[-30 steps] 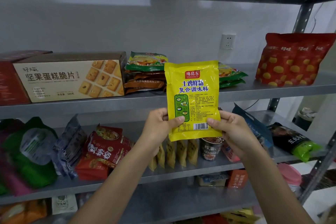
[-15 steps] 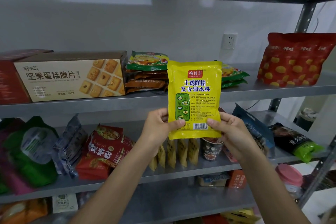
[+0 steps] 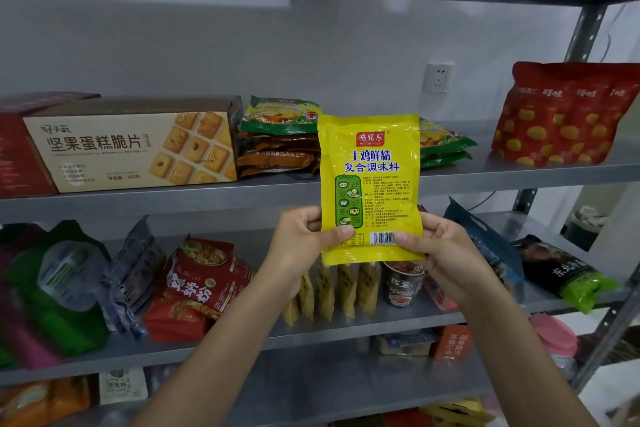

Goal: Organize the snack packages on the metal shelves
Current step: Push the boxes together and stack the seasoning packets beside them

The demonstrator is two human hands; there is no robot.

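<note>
1. Up in front of the metal shelves (image 3: 173, 201), a yellow seasoning packet (image 3: 370, 166) is held upright in the air, printed face toward the camera and barcode near its bottom edge. It touches no shelf board.
2. The left hand (image 3: 298, 250) pinches the packet's lower left corner. Its thumb lies across the front under the green panel, and the other fingers curl behind.
3. The right hand (image 3: 446, 253) pinches the lower right corner the same way, with its thumb tip just beside the barcode.
4. Left of the packet, on the board behind it, lies a stack of green and brown sachets (image 3: 280, 135). Further left is a long biscuit box (image 3: 131, 149).
5. Right of the packet, two green packets (image 3: 443, 146) are partly hidden by its edge. Well apart, further right, a red bag with yellow spots (image 3: 568, 114) stands upright.
6. Above the packet and to its right, a white wall socket (image 3: 439, 78) sits on the wall.
7. Below the packet, one board down, small yellow sachets (image 3: 329, 291) stand on edge in a row, with a noodle cup (image 3: 403, 282) just beside them.
8. Lower left of the packet, red noodle packets (image 3: 204, 274) are piled, and a green bag (image 3: 59, 284) lies beyond them. To the lower right are a blue bag (image 3: 485, 243) and a black-and-green bag (image 3: 568, 274).
</note>
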